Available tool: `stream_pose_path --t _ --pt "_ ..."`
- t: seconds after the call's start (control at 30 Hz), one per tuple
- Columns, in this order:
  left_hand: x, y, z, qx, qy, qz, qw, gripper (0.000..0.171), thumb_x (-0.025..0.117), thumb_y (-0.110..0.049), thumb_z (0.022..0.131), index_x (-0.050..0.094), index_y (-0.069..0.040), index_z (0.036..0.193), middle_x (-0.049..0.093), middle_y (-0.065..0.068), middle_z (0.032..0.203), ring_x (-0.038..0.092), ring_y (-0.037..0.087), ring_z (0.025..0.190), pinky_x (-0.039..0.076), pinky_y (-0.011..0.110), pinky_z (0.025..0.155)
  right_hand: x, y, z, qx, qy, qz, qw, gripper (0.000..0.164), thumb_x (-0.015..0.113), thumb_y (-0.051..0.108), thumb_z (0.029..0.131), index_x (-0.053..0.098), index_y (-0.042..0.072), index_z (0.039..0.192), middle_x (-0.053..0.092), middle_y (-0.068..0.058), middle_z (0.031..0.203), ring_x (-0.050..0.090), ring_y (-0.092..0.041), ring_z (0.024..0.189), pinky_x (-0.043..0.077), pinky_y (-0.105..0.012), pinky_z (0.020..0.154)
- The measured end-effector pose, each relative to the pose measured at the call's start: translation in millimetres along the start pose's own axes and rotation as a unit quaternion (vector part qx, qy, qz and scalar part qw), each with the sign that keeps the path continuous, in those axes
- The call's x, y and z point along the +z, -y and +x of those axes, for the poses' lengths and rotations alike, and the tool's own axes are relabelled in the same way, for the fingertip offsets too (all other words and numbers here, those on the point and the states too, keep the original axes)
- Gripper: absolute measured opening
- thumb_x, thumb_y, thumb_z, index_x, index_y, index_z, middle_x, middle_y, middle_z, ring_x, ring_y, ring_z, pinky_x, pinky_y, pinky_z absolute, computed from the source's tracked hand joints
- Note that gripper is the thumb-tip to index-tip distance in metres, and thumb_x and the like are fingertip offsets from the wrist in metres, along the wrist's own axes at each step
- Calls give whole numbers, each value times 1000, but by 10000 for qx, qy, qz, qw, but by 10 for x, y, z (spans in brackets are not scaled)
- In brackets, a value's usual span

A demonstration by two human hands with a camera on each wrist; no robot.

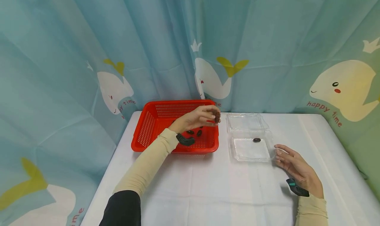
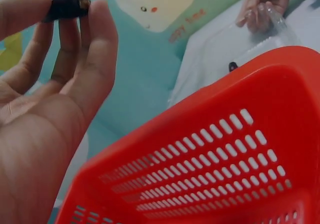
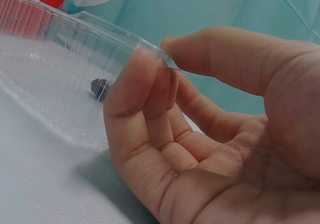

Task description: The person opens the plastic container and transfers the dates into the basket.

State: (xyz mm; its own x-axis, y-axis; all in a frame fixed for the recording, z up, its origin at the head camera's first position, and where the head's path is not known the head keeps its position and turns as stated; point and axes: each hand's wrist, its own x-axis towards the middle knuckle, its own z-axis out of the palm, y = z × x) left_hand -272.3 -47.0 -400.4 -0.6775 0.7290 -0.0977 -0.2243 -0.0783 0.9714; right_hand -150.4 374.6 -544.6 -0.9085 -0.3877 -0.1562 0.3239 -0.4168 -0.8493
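Observation:
My left hand (image 1: 196,118) is over the right side of a red plastic basket (image 1: 175,149), pinching a dark brown, wrinkled date (image 1: 217,117) between thumb and fingers. In the left wrist view that date (image 2: 69,6) sits at the fingertips, above the basket's rim. On the right, my right hand (image 1: 297,166) pinches the edge of a clear plastic clamshell box (image 1: 249,153); the right wrist view shows thumb and fingertips meeting at its rim. A single date (image 1: 256,140) lies inside the box. Its lid (image 1: 244,122) is folded back, away from me.
A few more dates (image 1: 199,133) lie in the basket, partly hidden by my left forearm. Basket and box stand side by side on a white-covered table (image 1: 225,189). A blue-green curtain (image 1: 267,38) with whale prints hangs behind and on the left.

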Motion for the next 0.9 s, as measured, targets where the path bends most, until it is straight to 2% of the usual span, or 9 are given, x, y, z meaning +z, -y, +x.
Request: stream_pose_path --t 0.13,0.27,0.4,0.5,0.67,0.77,0.9 --pt "-46 -36 -63 -121 -335 40 9994 21 52 -4 101 62 -6 119 64 5 104 64 20 97 59 32 92 -8 -2 1 -30 41 28 10000 36 40 -2 110 64 18 125 70 5 99 68 -10 87 61 -26 78" --pt "-87 -65 -141 -398 -908 -24 9951 36 52 -2 105 52 7 140 63 7 115 65 22 100 60 29 90 -19 -1 4 -49 45 -15 10000 36 40 -2 110 65 19 125 70 5 99 69 -10 87 61 -26 79" --pt "-162 -64 -223 -744 -1695 -275 9823 43 54 -1 105 50 5 147 60 7 121 64 24 106 60 27 90 -25 10 6 -65 93 -11 9999 37 39 -2 110 66 19 125 70 5 99 69 -9 88 61 -26 79" --pt "-236 -46 -274 -958 -2150 -455 9708 42 55 -2 105 54 2 146 61 7 123 64 25 111 60 33 99 -28 14 4 -53 124 17 9999 38 38 -2 110 66 19 125 70 5 99 69 -9 88 62 -26 79" --pt "-360 1 -349 -1172 -2472 -460 9608 43 57 -2 105 54 1 147 62 8 125 65 24 110 48 44 116 -30 7 1 -12 58 -15 10000 37 40 -2 110 66 19 125 69 5 100 69 -9 87 62 -26 80" --pt "-443 65 -391 -1281 -2586 -358 9568 44 57 -1 105 52 3 148 62 9 123 66 24 108 44 47 119 -35 0 4 6 28 -43 10000 36 40 -1 110 65 20 125 69 5 101 68 -9 88 62 -26 80" --pt "-554 171 -450 -1454 -2747 -205 9503 45 58 -2 105 52 4 149 63 11 123 66 29 113 44 48 119 -46 -8 10 -21 78 -42 10000 37 39 -2 110 65 19 126 70 5 101 69 -9 88 62 -26 80"
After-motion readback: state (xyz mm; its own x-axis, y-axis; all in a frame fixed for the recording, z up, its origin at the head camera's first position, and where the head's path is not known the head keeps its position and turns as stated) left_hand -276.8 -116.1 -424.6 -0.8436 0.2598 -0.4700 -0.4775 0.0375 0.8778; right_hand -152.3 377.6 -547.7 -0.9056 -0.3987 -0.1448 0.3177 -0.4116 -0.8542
